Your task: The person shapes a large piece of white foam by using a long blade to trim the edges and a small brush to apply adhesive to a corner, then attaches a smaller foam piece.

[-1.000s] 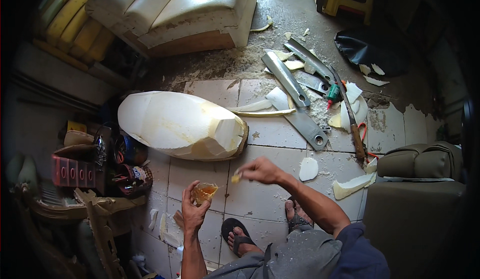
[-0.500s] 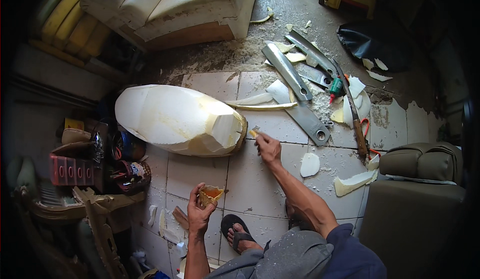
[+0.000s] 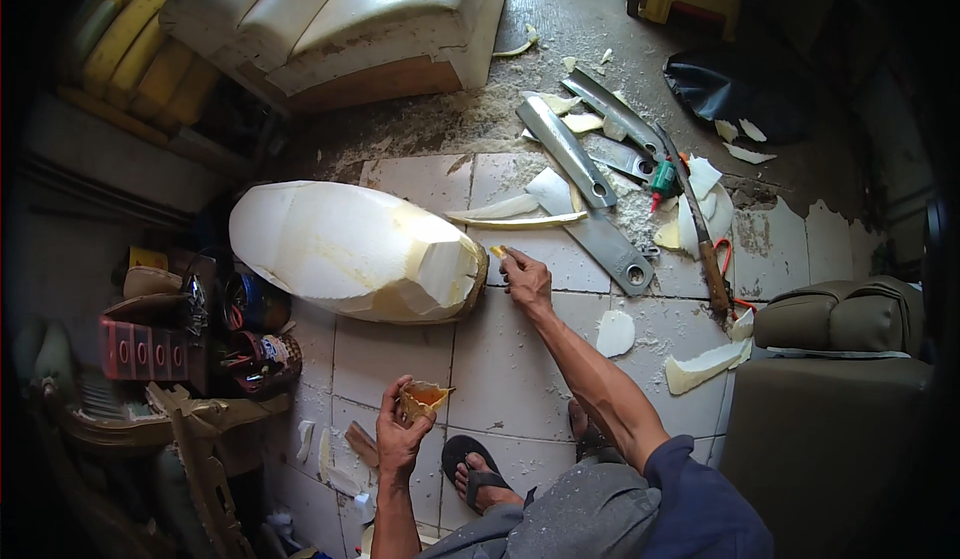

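Foam seat cushion [image 3: 350,249] takes the small dauber pinched in the right hand [image 3: 525,279] at its cut end; left hand [image 3: 400,439] should hold the folded glue cup [image 3: 422,399] level.

An upholstery workshop, seen from above. A carved foam seat [image 3: 355,249] lies on a cracked tile floor [image 3: 500,379] among foam scraps [image 3: 705,367], long blades [image 3: 590,194] and dust, with bare cushions [image 3: 340,19] and a padded seat [image 3: 845,314] nearby.

metal blades [image 3: 585,174] on tiled floor [image 3: 400,354]; green seat [image 3: 835,319] right.
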`<state>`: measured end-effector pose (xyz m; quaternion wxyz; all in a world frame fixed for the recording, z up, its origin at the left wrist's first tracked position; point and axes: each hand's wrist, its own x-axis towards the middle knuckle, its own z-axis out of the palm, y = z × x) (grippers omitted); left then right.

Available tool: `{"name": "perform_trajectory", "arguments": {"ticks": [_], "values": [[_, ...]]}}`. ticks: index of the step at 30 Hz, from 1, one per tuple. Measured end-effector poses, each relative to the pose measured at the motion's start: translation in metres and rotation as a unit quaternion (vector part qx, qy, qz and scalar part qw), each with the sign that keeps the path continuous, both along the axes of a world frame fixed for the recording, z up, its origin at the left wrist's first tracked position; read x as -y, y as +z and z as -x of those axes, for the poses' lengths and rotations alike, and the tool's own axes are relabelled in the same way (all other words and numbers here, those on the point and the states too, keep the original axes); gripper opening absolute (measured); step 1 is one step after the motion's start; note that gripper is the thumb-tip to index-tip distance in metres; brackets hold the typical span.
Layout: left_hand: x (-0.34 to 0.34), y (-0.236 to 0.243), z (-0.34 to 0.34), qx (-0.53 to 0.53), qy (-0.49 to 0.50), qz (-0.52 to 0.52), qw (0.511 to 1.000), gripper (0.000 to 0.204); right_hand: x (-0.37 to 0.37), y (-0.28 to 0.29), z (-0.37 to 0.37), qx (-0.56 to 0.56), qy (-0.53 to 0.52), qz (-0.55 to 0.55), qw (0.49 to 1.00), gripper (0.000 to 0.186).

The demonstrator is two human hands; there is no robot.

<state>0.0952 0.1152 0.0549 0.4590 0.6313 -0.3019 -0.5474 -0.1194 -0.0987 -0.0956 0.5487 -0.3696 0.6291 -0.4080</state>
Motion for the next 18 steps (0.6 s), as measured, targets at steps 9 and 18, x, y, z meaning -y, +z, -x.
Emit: {"name": "perform_trajectory", "arguments": {"ticks": [9, 18], "values": [[-0.006, 0.006, -0.001, 0.020, 0.002, 0.013, 1.000, 0.071, 0.016, -0.003, -0.003, 0.042, -0.036, 0.019, 0.998, 0.038], [-0.005, 0.011, 0.000, 0.033, -0.005, 0.003, 0.999, 0.071, -0.009, -0.017, -0.020, 0.162, -0.036, -0.141, 0.976, 0.026]]}}
